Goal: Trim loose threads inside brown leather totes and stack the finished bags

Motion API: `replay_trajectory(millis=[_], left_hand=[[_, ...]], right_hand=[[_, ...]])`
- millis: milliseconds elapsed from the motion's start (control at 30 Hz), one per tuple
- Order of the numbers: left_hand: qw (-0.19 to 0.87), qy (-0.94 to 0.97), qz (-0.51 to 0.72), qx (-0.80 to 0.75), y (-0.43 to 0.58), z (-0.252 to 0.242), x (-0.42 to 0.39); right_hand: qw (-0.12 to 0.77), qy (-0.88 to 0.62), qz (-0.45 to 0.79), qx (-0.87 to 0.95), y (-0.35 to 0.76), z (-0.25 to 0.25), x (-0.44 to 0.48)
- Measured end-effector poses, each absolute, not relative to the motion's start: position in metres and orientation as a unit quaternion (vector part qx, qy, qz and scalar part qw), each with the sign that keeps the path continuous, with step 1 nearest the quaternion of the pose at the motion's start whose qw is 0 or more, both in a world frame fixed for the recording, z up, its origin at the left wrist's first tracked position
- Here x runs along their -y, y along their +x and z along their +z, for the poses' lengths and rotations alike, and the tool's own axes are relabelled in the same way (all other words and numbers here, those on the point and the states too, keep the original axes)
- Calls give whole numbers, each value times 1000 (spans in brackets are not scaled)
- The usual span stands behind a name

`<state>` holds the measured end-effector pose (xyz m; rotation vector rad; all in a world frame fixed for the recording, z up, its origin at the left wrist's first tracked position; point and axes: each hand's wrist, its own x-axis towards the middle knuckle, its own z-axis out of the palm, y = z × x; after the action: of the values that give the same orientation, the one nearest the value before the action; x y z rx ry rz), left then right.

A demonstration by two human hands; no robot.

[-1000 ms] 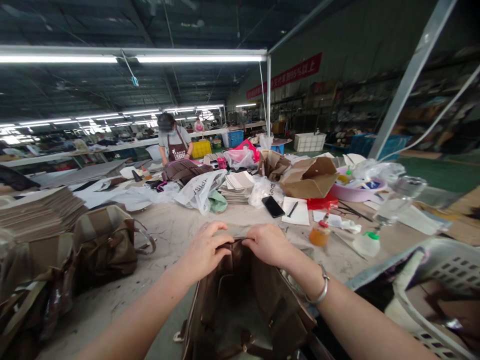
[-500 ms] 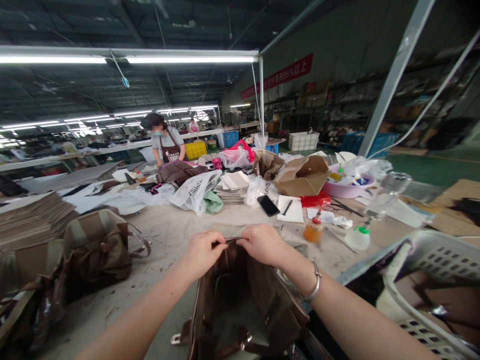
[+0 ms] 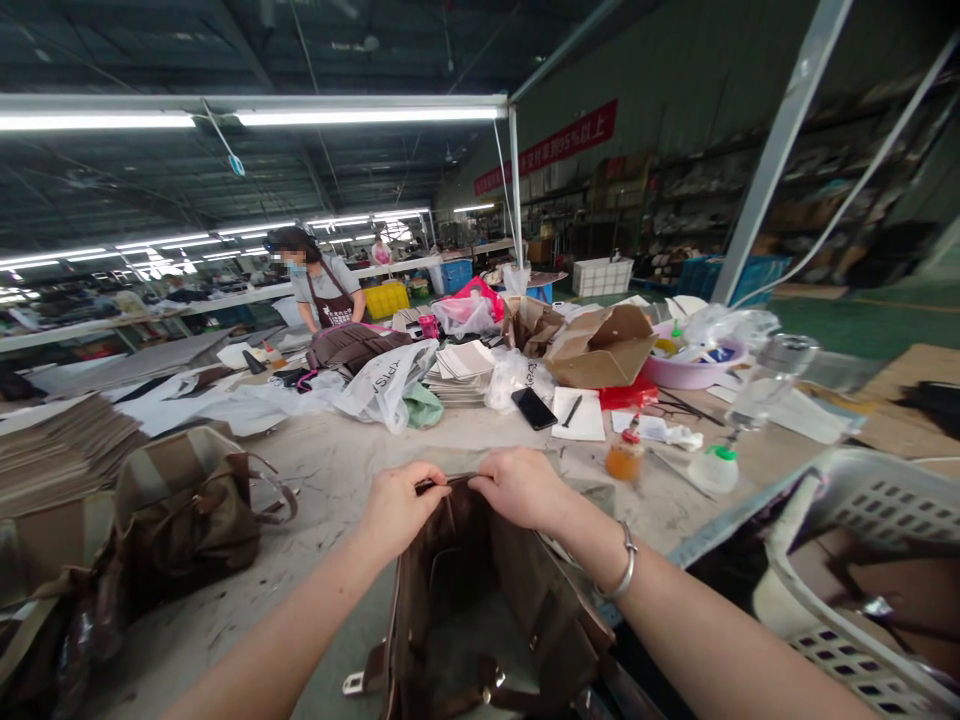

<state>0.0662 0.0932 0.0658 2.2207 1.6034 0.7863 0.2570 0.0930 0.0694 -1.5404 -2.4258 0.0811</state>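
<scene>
A brown bag (image 3: 517, 570) stands at the table's near edge with its mouth facing up, so its dark inside shows. My left hand (image 3: 405, 500) pinches the bag's far rim between thumb and fingers. Close beside it, my right hand (image 3: 521, 485) is closed on the same rim, a short gap apart. A metal bangle (image 3: 628, 565) circles my right wrist. Metal fittings show on the bag's near side, and a strap end with a metal tip (image 3: 354, 684) sticks out at its left. The bag's underside is out of view.
More brown bags (image 3: 187, 500) stand at left by stacked boards (image 3: 71, 440). Ahead lie a phone (image 3: 534, 408), a pen on white paper (image 3: 577, 415) and a bottle of orange liquid (image 3: 625, 458). A plastic basket (image 3: 795, 590) is at right. A co-worker (image 3: 326, 290) stands across the table.
Both hands keep their grip on the bag's rim, almost unmoved. The view has shifted slightly, and the co-worker's head has bent and turned a little to the left.
</scene>
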Motion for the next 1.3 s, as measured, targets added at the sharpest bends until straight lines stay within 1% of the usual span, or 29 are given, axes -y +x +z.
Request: replay_trajectory(millis=[200,500,700,900,1100,1200,1300], left_hand=[[157,787,266,-534,64,61,-95],[135,785,262,-545,68,59,-93],[99,801,237,-541,66,59,-95],[121,798,246,-537,63,61,-96],[66,842,207,-495,60,59,-98],[43,835,206,-508,63,58,-99],[33,829,203,-520,67,59,-99]], right_hand=[[129,-537,28,833,258,71,-93],[130,-535,36,834,261,70,-91],[136,-529,30,837,260,69,-93],[131,-525,33,840,259,68,-93],[134,-509,25,850,262,68,-91],[125,-504,40,853,267,70,-91],[141,-489,41,860,268,73,-91]])
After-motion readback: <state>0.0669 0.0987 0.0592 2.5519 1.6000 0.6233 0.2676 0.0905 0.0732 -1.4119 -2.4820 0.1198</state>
